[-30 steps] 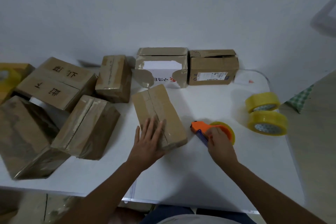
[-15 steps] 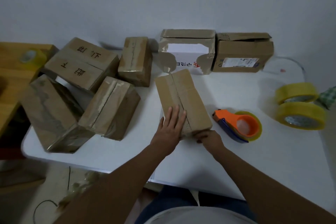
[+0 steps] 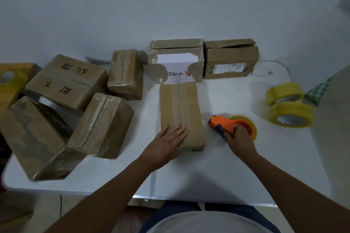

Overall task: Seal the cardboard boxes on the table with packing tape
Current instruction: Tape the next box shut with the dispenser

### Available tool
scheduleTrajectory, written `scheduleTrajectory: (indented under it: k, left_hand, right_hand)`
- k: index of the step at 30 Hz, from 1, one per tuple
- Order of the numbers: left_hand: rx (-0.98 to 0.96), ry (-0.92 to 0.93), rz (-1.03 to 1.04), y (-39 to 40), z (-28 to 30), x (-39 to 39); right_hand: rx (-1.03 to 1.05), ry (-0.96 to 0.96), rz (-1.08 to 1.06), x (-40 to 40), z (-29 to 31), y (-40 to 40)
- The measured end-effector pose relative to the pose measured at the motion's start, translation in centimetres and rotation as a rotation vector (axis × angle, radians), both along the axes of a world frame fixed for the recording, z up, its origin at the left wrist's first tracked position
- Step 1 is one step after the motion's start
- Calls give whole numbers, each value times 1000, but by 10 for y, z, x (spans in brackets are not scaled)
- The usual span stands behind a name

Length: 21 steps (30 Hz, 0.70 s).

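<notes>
Two hands are at work: your left hand (image 3: 166, 143) lies flat with fingers spread on the near end of the box (image 3: 180, 115) in the middle of the tabletop (image 3: 217, 172), while your right hand (image 3: 239, 138) curls around the orange tape dispenser (image 3: 230, 124) just beside it. If you pull tape with only that light press, the box could slide or turn, and the strip may miss the centre seam.

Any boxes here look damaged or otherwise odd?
Yes. The back-centre box has its brown facing torn away, exposing a white printed layer. The box to its right has a ragged, gaping top flap.
</notes>
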State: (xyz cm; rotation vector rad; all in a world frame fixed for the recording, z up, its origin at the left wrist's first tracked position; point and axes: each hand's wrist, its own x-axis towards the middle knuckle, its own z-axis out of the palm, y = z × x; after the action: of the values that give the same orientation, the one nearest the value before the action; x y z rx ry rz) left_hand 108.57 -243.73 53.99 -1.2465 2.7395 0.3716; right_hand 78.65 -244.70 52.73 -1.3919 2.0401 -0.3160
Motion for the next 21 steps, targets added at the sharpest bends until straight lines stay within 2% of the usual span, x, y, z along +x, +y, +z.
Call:
scheduleTrajectory:
  k: [2, 6, 10, 15, 19, 21]
  left_hand:
    - [18, 10, 27, 1, -3, -1]
    - [35, 4, 46, 2, -6, -3]
    - [30, 11, 73, 6, -7, -3]
    - [39, 52, 107, 10, -6, -5]
    - [29, 23, 99, -6, 0, -8]
    - [-2, 6, 169, -21, 7, -18]
  right_hand:
    - [105, 62, 101, 1, -1, -4]
    - [205, 119, 128, 0, 1, -14]
    - [158, 201, 215, -8, 7, -8]
    - [-14, -18, 208, -23, 38, -5]
    - [-48, -139, 167, -30, 66, -7]
    - [-66, -241, 135, -31, 78, -7]
